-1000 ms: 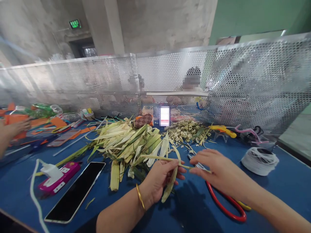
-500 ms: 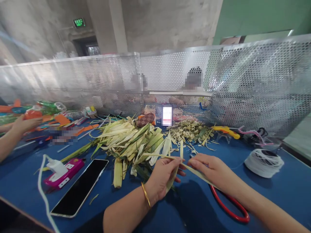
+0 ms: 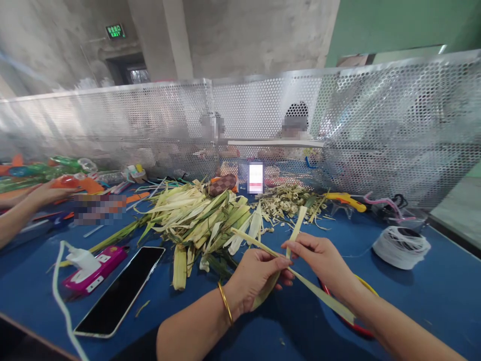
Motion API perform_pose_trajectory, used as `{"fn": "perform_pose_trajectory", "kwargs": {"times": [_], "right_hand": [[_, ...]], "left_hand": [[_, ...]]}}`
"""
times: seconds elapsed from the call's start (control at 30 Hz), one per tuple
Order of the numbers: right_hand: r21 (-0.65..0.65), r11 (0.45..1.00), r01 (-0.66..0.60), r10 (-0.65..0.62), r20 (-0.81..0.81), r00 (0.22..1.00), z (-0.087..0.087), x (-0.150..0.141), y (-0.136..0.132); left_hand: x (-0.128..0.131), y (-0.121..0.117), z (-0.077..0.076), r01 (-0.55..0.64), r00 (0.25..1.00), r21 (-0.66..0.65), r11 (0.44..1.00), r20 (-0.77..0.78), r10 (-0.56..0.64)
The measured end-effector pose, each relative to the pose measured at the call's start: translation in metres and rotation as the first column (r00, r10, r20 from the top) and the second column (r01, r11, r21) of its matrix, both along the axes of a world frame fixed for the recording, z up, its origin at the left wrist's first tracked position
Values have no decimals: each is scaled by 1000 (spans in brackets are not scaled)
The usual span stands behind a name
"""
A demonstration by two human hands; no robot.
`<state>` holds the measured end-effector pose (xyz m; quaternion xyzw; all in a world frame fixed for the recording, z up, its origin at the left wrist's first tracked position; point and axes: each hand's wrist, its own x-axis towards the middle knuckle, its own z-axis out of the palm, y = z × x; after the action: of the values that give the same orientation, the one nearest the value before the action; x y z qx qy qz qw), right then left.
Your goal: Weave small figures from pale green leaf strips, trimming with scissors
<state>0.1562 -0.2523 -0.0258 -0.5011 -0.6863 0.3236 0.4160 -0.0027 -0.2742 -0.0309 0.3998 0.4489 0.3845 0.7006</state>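
My left hand [image 3: 259, 276], with a gold bangle [image 3: 225, 303] on its wrist, pinches crossed corn husk strips between thumb and fingers. One long pale husk strip [image 3: 323, 298] runs from the pile side across the left fingertips and down to the right, under my right forearm. A second, shorter husk strip [image 3: 299, 220] stands up at the crossing, and my right hand [image 3: 319, 255] has thumb and finger closed on it. Below the right wrist shows part of a red looped handle [image 3: 361, 330]. Just beyond my hands lies a heap of corn husks [image 3: 203, 210].
A phone [image 3: 122, 291] and a pink power strip [image 3: 95, 268] with a white plug lie left. Right are a white twine roll [image 3: 401, 246] and a yellow glue gun [image 3: 345, 200]. Dried husk scraps [image 3: 287, 203] lie before a perforated metal screen [image 3: 251, 110]. A co-worker's hand [image 3: 56, 190] is far left.
My right hand has gone from beside the long strip to pinching the upright strip, which now leans right. The long strip's lower end hangs freer. The view has shifted slightly.
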Motion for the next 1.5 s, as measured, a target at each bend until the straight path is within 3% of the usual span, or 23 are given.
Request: {"fn": "perform_pose_trajectory", "kwargs": {"times": [0.1, 0.17, 0.23, 0.3, 0.4, 0.53, 0.67, 0.73, 0.87, 1.0, 1.07, 1.17, 1.3, 1.37, 1.5], "right_hand": [[310, 942, 131, -188, 162, 969, 15, 10, -3], [452, 885, 112, -238, 232, 943, 24, 12, -10], [388, 922, -8, -125, 316, 940, 25, 7, -17], [176, 977, -117, 50, 344, 938, 17, -3, -21], [-60, 986, -153, 163, 234, 959, -6, -22, -22], [-115, 984, -138, 150, 107, 983, -22, -34, -25], [0, 988, -158, 155, 180, 971, -8, -25, -26], [-27, 993, -113, 116, 154, 981, -2, -18, -22], [-292, 952, -92, 27, -217, 976, -2, -12, -10], [-448, 875, -181, -129, -578, 806, -11, -17, -9], [-465, 863, -199, -174, -643, 745, -13, -21, -12], [-427, 889, -164, -191, -671, 716, -12, -21, -12], [-341, 937, -78, -178, -657, 733, -4, -13, -6], [-293, 956, -33, -162, -615, 771, 1, -10, -4], [-233, 973, -5, -116, -502, 857, 5, -8, -3]], "left_hand": [[-3, 3, 1, -46, 995, 8, 999, 90, 45], [-5, 5, 2, -91, 983, 31, 995, 165, 85], [-7, 7, 3, -144, 966, 54, 988, 226, 128], [-8, 9, 4, -176, 952, 60, 983, 263, 155], [-7, 8, 4, -176, 948, 49, 983, 276, 156], [-5, 7, 1, -211, 946, 24, 977, 256, 198], [-4, 9, -1, -219, 950, 39, 975, 236, 204], [-4, 9, -1, -230, 956, 74, 971, 207, 210], [-3, 7, 0, -259, 960, 198, 945, 157, 230], [-2, 2, 3, -159, 987, 301, 940, 25, 159], [-3, 1, 5, -87, 992, 355, 931, -51, 112], [-7, 3, 7, -11, 988, 476, 879, -127, 82], [-13, 10, 7, -29, 966, 560, 828, -197, 167], [-15, 12, 7, -60, 975, 516, 855, -152, 161], [-16, 12, 8, 22, 995, 236, 972, 94, -45]]}}
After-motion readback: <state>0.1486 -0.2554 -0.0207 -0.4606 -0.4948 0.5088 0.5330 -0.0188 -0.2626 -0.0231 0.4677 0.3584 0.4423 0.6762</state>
